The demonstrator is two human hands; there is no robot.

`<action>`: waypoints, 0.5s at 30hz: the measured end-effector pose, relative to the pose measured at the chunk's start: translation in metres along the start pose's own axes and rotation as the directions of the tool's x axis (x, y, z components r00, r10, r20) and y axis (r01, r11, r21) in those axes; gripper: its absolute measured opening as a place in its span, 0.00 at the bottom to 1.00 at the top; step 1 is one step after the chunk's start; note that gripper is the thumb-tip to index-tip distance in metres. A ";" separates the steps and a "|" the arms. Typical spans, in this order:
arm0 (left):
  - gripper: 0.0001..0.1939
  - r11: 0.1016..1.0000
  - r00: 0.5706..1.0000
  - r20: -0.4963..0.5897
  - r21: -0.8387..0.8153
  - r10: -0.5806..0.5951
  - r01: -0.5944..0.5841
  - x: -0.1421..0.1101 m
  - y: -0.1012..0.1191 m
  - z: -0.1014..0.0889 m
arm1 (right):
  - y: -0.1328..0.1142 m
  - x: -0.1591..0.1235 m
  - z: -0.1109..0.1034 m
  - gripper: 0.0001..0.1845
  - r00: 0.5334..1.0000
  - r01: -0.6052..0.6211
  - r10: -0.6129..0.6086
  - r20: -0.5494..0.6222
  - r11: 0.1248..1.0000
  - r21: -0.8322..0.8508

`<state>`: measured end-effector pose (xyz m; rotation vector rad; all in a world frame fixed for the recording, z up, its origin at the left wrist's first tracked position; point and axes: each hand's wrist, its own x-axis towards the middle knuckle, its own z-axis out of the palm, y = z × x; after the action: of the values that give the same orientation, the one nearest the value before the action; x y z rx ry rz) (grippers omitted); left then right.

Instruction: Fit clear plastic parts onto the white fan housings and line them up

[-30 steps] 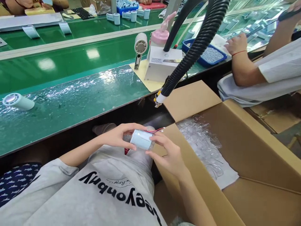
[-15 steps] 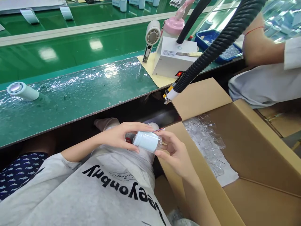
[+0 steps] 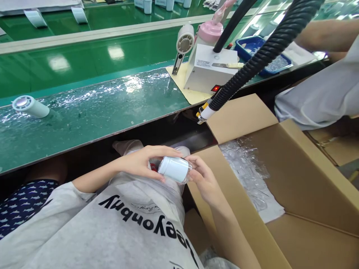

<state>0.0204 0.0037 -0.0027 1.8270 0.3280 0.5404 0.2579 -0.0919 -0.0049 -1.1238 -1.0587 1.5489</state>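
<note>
Over my lap I hold a light blue cylindrical housing [image 3: 174, 169], tilted, with clear plastic showing round its right end. My left hand [image 3: 148, 162] is closed round the left end, thumb below and fingers over the top. A small red thing [image 3: 153, 167] shows behind the left palm; what it is I cannot tell. My right hand [image 3: 202, 175] grips the clear right end between thumb and fingers. On the bench, a light blue handheld fan part [image 3: 30, 106] lies at the left, and a white handheld fan [image 3: 183, 46] leans against the white machine [image 3: 210, 69].
A black ribbed hose [image 3: 252, 59] ends in a metal-tipped nozzle [image 3: 203, 114] above my knees. An open cardboard box [image 3: 305, 179] with clear plastic pieces [image 3: 246, 168] stands at my right. Past the blue tray [image 3: 246, 46], another person's arm [image 3: 328, 35] reaches over the bench.
My right fingers have shifted inward round the housing's clear end, and the coloured wires seen above it are now out of sight. The other person's arm has moved at the far right.
</note>
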 end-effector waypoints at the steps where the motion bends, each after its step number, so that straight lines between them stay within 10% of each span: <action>1: 0.38 1.000 1.000 0.002 -0.002 0.001 -0.001 0.000 0.000 0.000 | 0.001 0.000 0.000 0.24 1.000 -0.024 0.024 0.012 1.000 0.010; 10: 0.43 0.931 0.980 -0.057 -0.328 -0.192 0.163 0.010 -0.011 0.007 | 0.024 0.009 -0.008 0.20 0.994 0.032 -0.026 -0.105 0.998 0.050; 15: 0.40 0.731 0.878 -0.231 -0.660 -0.420 0.176 0.051 -0.060 0.018 | 0.064 0.045 -0.015 0.26 0.924 0.114 -0.014 -0.383 0.964 0.240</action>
<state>0.0758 0.0324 -0.0538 0.9851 0.6133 0.6628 0.2535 -0.0600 -0.0777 -1.1334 -0.6073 1.3035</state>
